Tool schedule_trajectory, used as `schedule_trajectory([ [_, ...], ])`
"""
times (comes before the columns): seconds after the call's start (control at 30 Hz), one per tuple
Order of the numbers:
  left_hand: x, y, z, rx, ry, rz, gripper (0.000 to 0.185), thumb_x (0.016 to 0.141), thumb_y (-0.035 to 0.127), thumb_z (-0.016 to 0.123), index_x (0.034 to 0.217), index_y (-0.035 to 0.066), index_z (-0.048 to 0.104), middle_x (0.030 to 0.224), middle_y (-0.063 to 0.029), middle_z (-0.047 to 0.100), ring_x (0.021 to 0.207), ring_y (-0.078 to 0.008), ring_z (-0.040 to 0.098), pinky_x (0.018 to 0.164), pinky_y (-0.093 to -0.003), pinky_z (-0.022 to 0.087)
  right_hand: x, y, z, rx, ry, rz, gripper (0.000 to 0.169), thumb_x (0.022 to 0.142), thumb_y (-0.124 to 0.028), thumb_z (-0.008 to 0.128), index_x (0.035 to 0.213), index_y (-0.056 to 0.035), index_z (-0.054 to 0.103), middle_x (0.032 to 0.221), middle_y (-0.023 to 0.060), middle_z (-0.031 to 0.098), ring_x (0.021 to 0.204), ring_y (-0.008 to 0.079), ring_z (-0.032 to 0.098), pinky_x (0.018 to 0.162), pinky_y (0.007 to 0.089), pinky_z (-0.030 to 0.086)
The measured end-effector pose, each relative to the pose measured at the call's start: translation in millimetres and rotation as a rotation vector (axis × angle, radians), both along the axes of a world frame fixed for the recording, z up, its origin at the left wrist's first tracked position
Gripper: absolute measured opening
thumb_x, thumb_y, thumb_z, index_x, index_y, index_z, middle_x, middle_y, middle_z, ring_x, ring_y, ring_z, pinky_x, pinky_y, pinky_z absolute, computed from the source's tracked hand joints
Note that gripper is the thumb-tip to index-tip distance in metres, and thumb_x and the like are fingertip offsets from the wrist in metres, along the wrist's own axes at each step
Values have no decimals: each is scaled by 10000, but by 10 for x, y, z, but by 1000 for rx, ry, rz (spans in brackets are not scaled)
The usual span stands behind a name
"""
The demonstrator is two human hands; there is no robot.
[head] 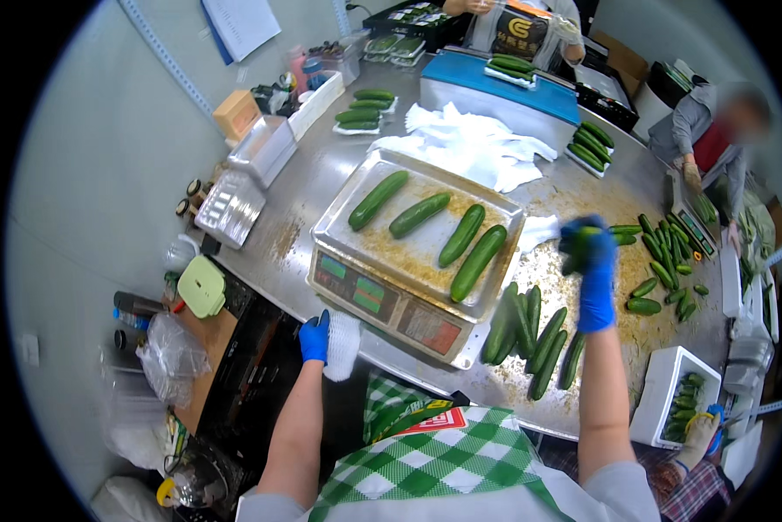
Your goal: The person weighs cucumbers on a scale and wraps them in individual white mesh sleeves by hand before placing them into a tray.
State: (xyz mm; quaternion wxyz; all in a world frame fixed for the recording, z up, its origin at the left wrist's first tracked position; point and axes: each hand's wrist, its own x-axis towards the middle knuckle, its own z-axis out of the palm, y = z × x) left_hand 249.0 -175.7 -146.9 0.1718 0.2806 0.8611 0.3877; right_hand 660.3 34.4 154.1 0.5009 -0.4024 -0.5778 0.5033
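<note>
My left hand [314, 337], in a blue glove, holds a white foam net sleeve [344, 346] at the table's near edge. Raised over the right part of the table, my blue-gloved right hand [596, 264] grips a cucumber; motion blurs it, and I cannot tell whether there is more than one. Between my hands stands a weighing scale [358, 293] with a metal tray [391, 264] on top. Several cucumbers [420, 215] lie apart on that tray. More loose cucumbers [547, 352] rest on the steel table, below my right hand.
White cloth-like sheets [469, 147] lie behind the scale, before a blue-lidded box [430, 68]. Packed cucumber trays [365, 111] stand farther back. A white foam box [652, 391] of cucumbers is at right, by another person's gloved hand [701, 434]. Two other people work across the table.
</note>
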Motion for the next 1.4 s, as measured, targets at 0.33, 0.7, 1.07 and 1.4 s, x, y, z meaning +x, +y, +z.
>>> schedule_trajectory([
  [0.33, -37, 104, 0, -65, -130, 13, 505, 806, 378, 650, 902, -117, 618, 739, -244, 615, 626, -243, 563, 642, -352, 459, -1724, 374, -559, 1094, -926, 781, 386, 825, -436, 541, 766, -55, 572, 776, 135, 564, 747, 322, 575, 651, 403, 477],
  [0.7, 16, 15, -17, -33, -91, 117, 519, 794, 392, 669, 919, -110, 622, 683, -116, 609, 607, -114, 505, 567, -292, 442, -2780, 810, -919, 1171, -914, 535, 156, 813, -129, 528, 951, -94, 594, 979, 138, 579, 949, 314, 574, 889, 451, 410],
  [1.07, 65, 47, 172, 69, -256, 20, 376, 887, 256, 587, 961, -112, 608, 788, -86, 615, 682, -114, 459, 646, -296, 445, -1197, 788, -56, 585, -176, 226, 425, 727, -72, 593, 1137, -30, 490, 977, 154, 563, 867, 284, 555, 797, 378, 452],
  [1.4, -65, 130, -85, -2, -171, -54, 394, 890, 288, 582, 796, -93, 623, 736, -142, 645, 614, -145, 508, 602, -321, 455, 2576, 5, -2280, -528, -127, -779, 399, 831, -253, 574, 1151, -40, 468, 894, 161, 609, 764, 261, 606, 647, 358, 495],
])
